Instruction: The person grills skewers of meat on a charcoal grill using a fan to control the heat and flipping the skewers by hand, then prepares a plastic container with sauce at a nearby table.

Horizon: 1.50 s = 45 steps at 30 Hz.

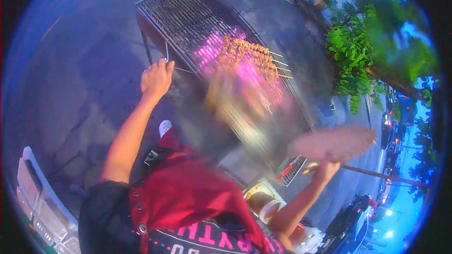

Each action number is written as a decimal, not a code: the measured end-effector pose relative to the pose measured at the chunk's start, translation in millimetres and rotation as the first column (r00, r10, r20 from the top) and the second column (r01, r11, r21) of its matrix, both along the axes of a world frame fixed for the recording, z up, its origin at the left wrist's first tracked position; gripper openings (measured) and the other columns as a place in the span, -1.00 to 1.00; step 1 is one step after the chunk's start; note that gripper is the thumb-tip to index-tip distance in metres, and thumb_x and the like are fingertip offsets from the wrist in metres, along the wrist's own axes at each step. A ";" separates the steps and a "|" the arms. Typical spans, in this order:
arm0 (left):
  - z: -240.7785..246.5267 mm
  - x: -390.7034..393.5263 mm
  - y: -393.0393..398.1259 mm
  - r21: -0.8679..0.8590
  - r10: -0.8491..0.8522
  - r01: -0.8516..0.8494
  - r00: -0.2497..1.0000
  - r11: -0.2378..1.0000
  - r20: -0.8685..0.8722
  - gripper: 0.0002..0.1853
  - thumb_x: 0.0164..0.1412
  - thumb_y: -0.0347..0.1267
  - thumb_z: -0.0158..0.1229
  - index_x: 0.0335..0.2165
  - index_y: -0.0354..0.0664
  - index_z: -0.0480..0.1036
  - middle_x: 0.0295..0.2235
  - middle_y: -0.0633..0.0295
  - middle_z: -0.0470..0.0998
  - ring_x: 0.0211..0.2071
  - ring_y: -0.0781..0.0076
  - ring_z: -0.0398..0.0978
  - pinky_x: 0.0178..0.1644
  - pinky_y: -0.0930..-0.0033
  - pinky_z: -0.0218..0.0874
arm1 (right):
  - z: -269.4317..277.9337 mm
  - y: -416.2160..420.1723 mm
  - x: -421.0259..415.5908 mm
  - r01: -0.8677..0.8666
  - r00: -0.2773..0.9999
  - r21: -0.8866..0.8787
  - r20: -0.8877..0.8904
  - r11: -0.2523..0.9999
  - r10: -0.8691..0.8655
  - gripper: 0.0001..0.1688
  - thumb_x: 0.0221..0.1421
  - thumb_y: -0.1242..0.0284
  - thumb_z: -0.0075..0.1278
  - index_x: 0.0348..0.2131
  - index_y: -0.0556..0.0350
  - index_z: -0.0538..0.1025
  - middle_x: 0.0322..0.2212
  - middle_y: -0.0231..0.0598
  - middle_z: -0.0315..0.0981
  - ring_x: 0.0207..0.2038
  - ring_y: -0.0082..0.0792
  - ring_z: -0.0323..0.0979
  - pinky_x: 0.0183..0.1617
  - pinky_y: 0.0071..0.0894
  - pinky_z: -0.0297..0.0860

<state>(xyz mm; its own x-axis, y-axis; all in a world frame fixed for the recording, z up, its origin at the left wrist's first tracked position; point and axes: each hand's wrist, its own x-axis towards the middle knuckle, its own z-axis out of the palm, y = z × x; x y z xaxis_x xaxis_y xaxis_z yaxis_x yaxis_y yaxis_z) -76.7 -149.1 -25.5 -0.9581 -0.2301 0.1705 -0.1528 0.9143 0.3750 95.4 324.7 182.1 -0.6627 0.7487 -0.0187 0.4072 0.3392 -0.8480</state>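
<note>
My left hand (155,79) is closed on a bent metal rod handle (167,50) at the side of a long charcoal grill (176,14). My right hand (329,171) grips a flat hand fan (335,144), blurred by motion, beyond the grill's near right corner. Coiled pieces of food on several wooden skewers (256,54) lie across the bars, over coals glowing pink. Closer to me, more skewers (243,120) are smeared by smoke or blur, so their food cannot be made out clearly.
By the grill's near end are a white tray (255,187) and a tub (271,209) of brown contents. A red object (285,172) rests on the near bars. Leafy branches (353,56) hang at right. Plastic containers (53,215) stand at lower left.
</note>
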 end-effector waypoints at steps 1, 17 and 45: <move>2.5 -0.7 1.1 -0.021 0.002 -0.002 1.000 1.000 0.015 -0.56 0.29 -0.06 -0.18 -0.31 -0.23 0.38 -0.40 -0.02 0.54 -0.33 -0.01 0.52 -0.24 0.02 0.30 | -10.1 -57.3 -3.5 -0.213 0.967 0.392 -0.045 0.895 0.250 -0.63 0.12 0.35 -0.02 -0.10 0.16 0.46 -0.26 -0.25 0.41 -0.21 -0.35 0.37 -0.04 -0.41 0.28; 4.1 -3.2 2.9 -0.008 -0.013 0.014 0.998 1.000 0.065 -0.57 0.29 -0.07 -0.18 -0.34 -0.24 0.37 -0.39 -0.06 0.52 -0.30 -0.08 0.48 -0.22 -0.04 0.26 | 10.7 -4.9 20.8 -0.129 0.992 -0.032 -0.014 0.991 0.128 -0.77 0.14 0.45 -0.11 -0.20 0.17 0.43 -0.43 -0.32 0.43 -0.42 -0.42 0.39 -0.29 -0.43 0.36; 9.3 0.8 7.3 -0.002 -0.029 0.030 0.995 1.000 0.096 -0.56 0.29 -0.05 -0.18 -0.18 -0.20 0.37 -0.27 -0.04 0.51 -0.22 -0.09 0.45 -0.17 -0.05 0.23 | 19.0 -20.0 31.2 0.010 0.983 -0.060 -0.183 0.998 -0.021 -0.66 0.08 0.47 0.02 -0.15 0.31 0.44 -0.31 -0.16 0.50 -0.23 -0.30 0.45 -0.13 -0.28 0.36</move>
<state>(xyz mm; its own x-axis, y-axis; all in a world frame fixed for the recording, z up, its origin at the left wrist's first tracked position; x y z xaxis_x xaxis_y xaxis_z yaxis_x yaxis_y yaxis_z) -75.9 -141.8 -16.2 -0.9765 -0.2009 0.0784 -0.1607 0.9202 0.3569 126.6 304.8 201.1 -0.6475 0.7599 0.0575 0.2481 0.2815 -0.9269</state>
